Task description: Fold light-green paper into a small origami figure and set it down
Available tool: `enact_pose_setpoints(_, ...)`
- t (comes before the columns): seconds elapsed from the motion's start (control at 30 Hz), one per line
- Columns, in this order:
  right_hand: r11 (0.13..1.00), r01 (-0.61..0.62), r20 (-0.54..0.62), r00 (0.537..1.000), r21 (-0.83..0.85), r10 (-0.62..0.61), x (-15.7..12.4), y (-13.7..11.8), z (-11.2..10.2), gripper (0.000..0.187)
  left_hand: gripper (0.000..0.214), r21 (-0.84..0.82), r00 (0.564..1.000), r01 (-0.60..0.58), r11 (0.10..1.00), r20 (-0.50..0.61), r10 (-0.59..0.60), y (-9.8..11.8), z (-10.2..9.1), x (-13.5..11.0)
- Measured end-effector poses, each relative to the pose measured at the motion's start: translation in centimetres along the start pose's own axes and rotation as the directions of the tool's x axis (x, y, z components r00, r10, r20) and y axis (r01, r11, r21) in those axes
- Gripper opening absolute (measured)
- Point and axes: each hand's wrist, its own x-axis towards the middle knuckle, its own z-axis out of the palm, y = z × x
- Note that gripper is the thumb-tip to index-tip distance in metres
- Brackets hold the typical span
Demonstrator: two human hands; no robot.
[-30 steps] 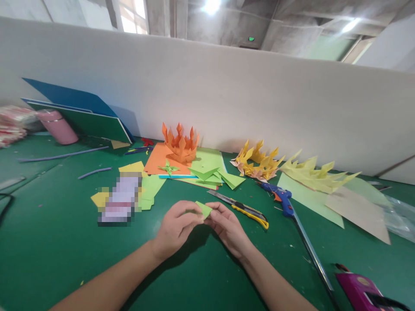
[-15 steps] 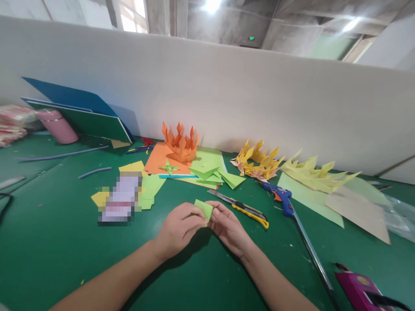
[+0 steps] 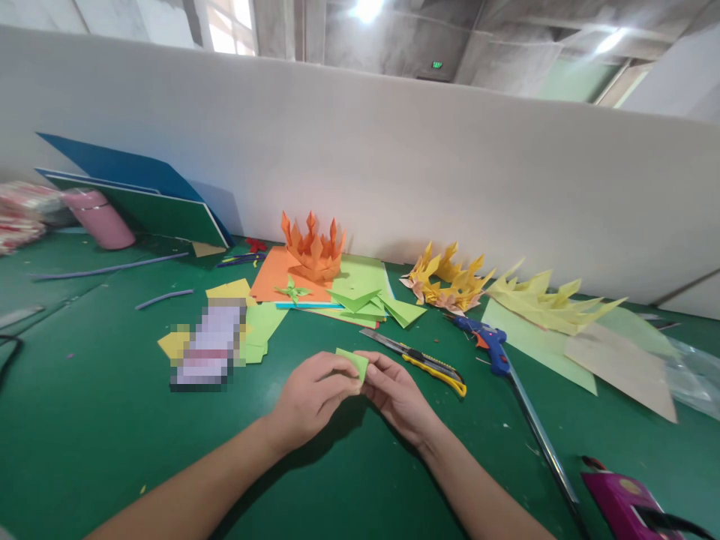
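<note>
A small piece of light green folded paper (image 3: 356,361) is held up above the table between both hands. My left hand (image 3: 315,394) pinches its left and lower part, fingertips closed. My right hand (image 3: 397,394) grips the right corner with thumb and fingers. Part of the paper is covered by the fingers, so its full shape is hidden. Just beyond the hands lies a utility knife (image 3: 421,360) with a yellow handle and its blade out. Several folded green paper pieces (image 3: 371,304) rest behind it.
An orange paper crown (image 3: 315,259) stands at the back, with a yellow crown (image 3: 447,281) and pale yellow spiky paper (image 3: 554,300) to its right. A blue glue gun (image 3: 489,345) lies at right. At left are a blurred-out object (image 3: 211,345) and a pink bottle (image 3: 101,220).
Less of the green paper shows above my fingers now; it has tipped slightly or been pressed down. The hands stay almost in place, and everything else is unchanged.
</note>
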Motion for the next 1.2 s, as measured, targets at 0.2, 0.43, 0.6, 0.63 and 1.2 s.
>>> enact_pose_setpoints(0.2, 0.995, 0.027, -0.065, 0.997, -0.092, -0.033, 0.2, 0.3, -0.1, 0.032, 0.023, 0.065, 0.996, -0.036, 0.997, 0.086, 0.03, 0.0, 0.0, 0.2)
enact_pose_setpoints(0.43, 0.955, 0.085, -0.216, 0.965, -0.285, -0.15, 0.4, 0.9, -0.1, 0.026, 0.03, 0.163, 0.98, -0.098, 0.982, 0.185, 0.068, 0.3, 0.1, 0.4)
enact_pose_setpoints(0.6, 0.956, 0.105, -0.212, 0.963, -0.275, -0.167, 0.3, 1.1, -0.3, 0.026, 0.028, 0.117, 0.986, -0.036, 0.992, 0.165, 0.016, 0.2, 0.1, 0.3)
enact_pose_setpoints(0.63, 0.956, 0.112, -0.202, 0.964, -0.271, -0.171, 0.3, 1.1, -0.3, 0.026, 0.027, 0.087, 0.99, -0.011, 0.996, 0.144, -0.002, 0.2, 0.2, 0.1)
enact_pose_setpoints(1.2, 0.897, 0.172, -0.138, 0.959, -0.406, -0.246, 0.3, 0.7, -0.6, 0.019, 0.019, -0.516, 0.662, 0.667, 0.538, 0.08, -0.745, 0.2, 0.4, 0.3)
